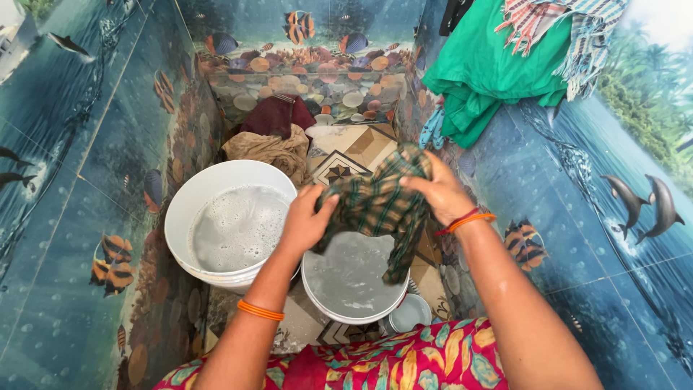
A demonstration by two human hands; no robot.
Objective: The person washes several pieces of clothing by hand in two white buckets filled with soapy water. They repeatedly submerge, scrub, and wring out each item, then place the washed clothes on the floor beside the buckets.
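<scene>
1. While both hands gripped it, the green checked cloth (379, 206) hung bunched above the smaller white bucket (354, 314), its loose tail drooping toward the bucket's right rim.
2. The left hand (307, 220) was closed on the cloth's left end, and the right hand (440, 191) was clenched over its top right fold.
3. The cloth looked soft, limp and probably wet, so likely heavier than dry fabric and a little slippery; gathered folds at each end seemed the surest places to hold.
4. Just left, touching or nearly touching the small bucket, stood a larger white bucket (184, 209) of foamy water.
5. A small round container (410, 312) sat on the floor by the small bucket's right side.
6. Beyond, brown cloth (271, 152) and maroon cloth (274, 115) lay heaped near the far wall.
7. Tiled walls (72, 180) closed in on both sides, with green fabric (491, 65) hanging on the right; open room was narrow, mostly the patterned floor (354, 148) ahead.
</scene>
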